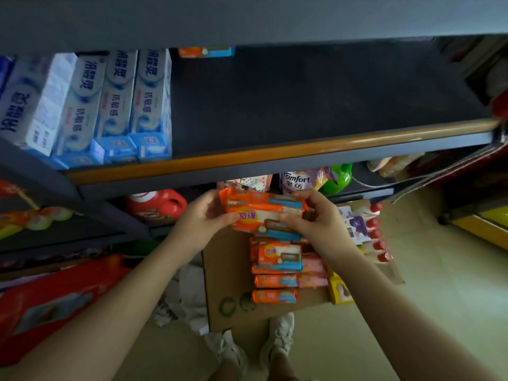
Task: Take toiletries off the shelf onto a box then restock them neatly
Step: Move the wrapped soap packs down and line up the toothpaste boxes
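Restock underway: both hands, left (204, 215) and right (310, 215), grip orange packs (264, 213); shelf (302, 105) mostly bare, more packs on box (231, 270).

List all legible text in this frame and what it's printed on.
"Comfort" and "金纺": purple refill pouch on the lower shelf.
"奇强": orange soap packs held in both hands.
"抗敏感": toothpaste boxes on the shelf; the larger characters above it are too blurred to read with confidence.
Green printed marks on the cardboard box: not readable.
Red detergent bottle, white bottles with red caps: labels too blurred.
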Demonstrator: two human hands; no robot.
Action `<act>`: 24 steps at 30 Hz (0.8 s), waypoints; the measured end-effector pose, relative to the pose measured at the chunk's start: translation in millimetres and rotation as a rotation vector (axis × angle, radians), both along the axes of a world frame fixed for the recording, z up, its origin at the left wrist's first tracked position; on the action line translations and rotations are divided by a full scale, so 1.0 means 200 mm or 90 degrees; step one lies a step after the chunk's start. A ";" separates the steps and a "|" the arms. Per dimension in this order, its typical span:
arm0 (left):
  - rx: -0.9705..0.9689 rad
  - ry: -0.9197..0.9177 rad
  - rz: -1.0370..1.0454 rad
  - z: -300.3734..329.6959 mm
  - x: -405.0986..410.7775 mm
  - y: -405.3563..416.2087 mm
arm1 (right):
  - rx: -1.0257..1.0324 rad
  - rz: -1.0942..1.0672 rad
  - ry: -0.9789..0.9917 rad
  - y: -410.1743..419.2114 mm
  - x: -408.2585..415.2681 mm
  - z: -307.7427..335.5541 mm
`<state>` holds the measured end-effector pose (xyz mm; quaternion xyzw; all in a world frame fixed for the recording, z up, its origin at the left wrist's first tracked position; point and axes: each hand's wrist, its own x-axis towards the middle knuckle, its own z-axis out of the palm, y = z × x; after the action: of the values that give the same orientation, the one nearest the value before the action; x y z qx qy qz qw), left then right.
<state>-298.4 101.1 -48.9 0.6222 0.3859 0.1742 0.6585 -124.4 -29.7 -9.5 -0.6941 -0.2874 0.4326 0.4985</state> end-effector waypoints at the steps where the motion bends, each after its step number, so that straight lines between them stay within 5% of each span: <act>1: -0.052 -0.019 0.022 -0.02 0.01 -0.03 | -0.005 0.000 0.018 -0.01 0.00 0.00; 11: -0.374 0.130 0.136 -0.06 0.15 -0.17 | -0.237 -0.097 0.387 -0.03 0.13 -0.10; 18: -0.530 0.281 0.035 -0.10 0.17 -0.21 | -0.427 -0.006 0.356 -0.08 0.19 -0.19; 24: -0.398 0.260 0.014 -0.18 0.18 -0.25 | -0.348 0.043 0.327 -0.17 0.24 -0.26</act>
<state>-263.1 50.2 -85.1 0.4091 0.5508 -0.0727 0.7239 -77.3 -63.8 -60.9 -0.6604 -0.0493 0.6697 0.3360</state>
